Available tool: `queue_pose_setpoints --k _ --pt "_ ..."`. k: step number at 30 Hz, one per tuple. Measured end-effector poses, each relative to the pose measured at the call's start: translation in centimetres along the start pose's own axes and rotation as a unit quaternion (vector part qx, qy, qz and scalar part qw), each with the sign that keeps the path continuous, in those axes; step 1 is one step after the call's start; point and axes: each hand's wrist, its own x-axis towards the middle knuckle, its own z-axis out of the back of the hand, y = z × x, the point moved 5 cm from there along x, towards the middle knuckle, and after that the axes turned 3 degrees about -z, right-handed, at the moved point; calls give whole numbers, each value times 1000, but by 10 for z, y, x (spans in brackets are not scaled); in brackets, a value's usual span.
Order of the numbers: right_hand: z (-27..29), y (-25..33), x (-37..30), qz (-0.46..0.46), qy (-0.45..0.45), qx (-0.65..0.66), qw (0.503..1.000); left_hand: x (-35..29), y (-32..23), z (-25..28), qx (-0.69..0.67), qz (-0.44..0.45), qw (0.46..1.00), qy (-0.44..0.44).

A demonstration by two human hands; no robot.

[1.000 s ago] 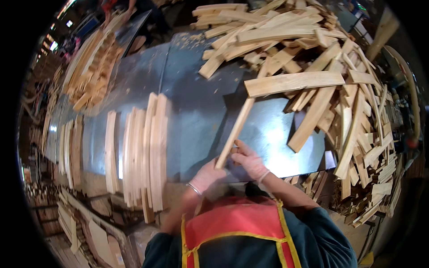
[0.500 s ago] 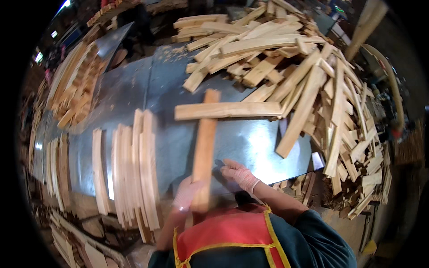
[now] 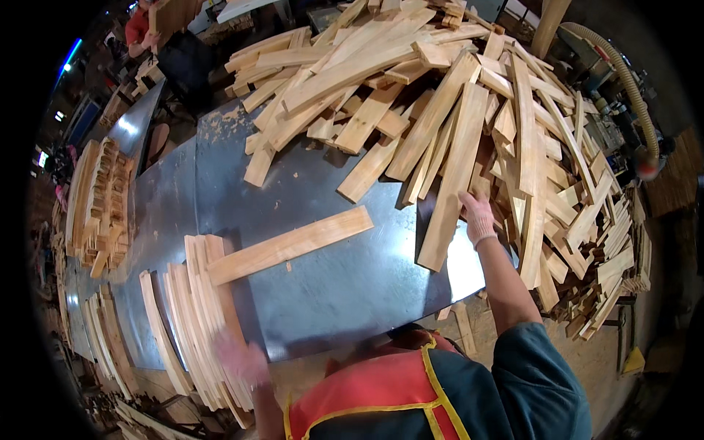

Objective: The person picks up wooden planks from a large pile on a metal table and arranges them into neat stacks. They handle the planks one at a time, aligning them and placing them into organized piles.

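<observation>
While the right hand (image 3: 478, 215) is at the side of the long board (image 3: 453, 183), the step in hand appears to be getting a secure hold on it. A good hold would probably have the thumb on one face and the fingers well round the other, rather than fingertips alone on the edge. The long board slants from the pile (image 3: 356, 72), its near end reaching over bare tabletop (image 3: 315, 312). Since other boards lie close against it, a level, steady draw toward that end would likely disturb them least; a sideways twist could start a slide.

The right hand, gloved, has its fingers bent at the board's right edge, touching it; whether they close fully round it cannot be told. The left hand (image 3: 242, 357), blurred, is over the near part of the row (image 3: 183, 330), and neither its finger spread nor any contact can be made out. A crosswise board (image 3: 290, 246) overlaps the row at its left end, so care there would keep the row's edges from being knocked askew.
</observation>
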Motion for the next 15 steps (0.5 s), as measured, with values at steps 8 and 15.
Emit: queue_pose_setpoints --k 8,15 --pt "-67 38 -68 139 167 -222 950 147 -156 -1 27 -290 955 -54" --pt "-61 -71 -86 -24 124 -61 990 114 -164 63 -34 -316 922 223"
